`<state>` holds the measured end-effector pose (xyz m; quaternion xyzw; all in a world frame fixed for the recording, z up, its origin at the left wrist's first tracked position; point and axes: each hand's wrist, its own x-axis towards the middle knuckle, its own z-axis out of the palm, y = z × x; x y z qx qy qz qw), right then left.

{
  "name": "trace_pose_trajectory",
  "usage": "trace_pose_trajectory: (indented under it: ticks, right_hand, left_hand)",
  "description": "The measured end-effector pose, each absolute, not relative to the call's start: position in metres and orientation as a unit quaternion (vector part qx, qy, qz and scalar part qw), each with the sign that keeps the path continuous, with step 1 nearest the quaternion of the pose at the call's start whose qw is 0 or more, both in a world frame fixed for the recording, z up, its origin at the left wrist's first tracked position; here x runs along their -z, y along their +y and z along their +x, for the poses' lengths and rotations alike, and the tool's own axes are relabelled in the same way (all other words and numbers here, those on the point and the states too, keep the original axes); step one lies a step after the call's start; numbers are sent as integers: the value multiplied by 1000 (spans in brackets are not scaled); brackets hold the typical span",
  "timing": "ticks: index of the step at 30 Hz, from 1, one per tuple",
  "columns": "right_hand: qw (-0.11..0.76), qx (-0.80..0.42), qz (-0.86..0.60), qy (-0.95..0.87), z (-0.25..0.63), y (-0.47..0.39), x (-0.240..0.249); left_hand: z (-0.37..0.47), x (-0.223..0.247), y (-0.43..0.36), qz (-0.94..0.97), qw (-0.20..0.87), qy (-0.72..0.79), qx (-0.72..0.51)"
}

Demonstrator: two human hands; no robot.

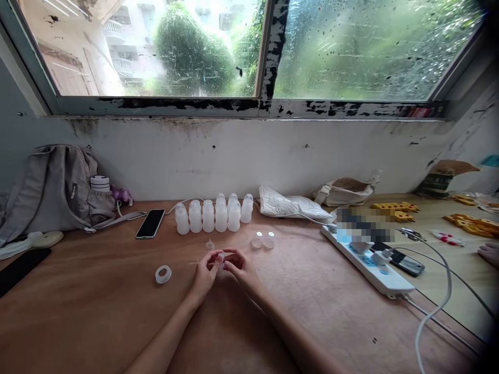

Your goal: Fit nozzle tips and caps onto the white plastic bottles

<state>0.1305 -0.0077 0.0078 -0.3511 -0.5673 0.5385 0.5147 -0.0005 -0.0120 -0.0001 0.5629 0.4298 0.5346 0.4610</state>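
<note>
My left hand (206,270) and my right hand (242,270) meet at the middle of the table. Both have their fingers pinched on a small translucent white piece (222,255). Its kind cannot be made out, since the fingers cover most of it. Just beyond my left hand lies a clear teat-shaped piece (210,243). Left of that hand a white ring (162,274) rests on the brown tabletop (109,306). Two clear round caps (256,243) sit past my right hand, with small white discs behind them. Several frosted bottles (208,217) stand upright farther back.
A phone (150,224) and a grey backpack (58,187) are at the left. Along the wall lie a white padded packet (292,204) and a beige bag (345,191). To the right, a power strip (374,267) trails white cables (448,280). Yellow parts (473,224) lie beyond it.
</note>
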Motion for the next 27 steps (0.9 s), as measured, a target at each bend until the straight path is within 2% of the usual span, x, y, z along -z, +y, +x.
trace_pose_trajectory:
  ticks: [7, 15, 21, 24, 27]
  right_hand:
    - [509, -569, -380, -523, 129, -5, -6]
    - [489, -528, -407, -563, 128, -4, -3]
    - [525, -522, -407, -535, 128, -4, -3]
    - [535, -526, -430, -503, 129, -1, -1]
    - [496, -572, -432, -491, 131, 0, 0]
  left_hand:
    - [0, 5, -10, 553, 466, 447, -527]
    - [-2, 3, -13, 569, 449, 451, -520]
    - [-1, 3, -13, 560, 446, 457, -528]
    - [2, 2, -15, 549, 470, 444, -529]
    - [4, 1, -17, 526, 508, 430, -529]
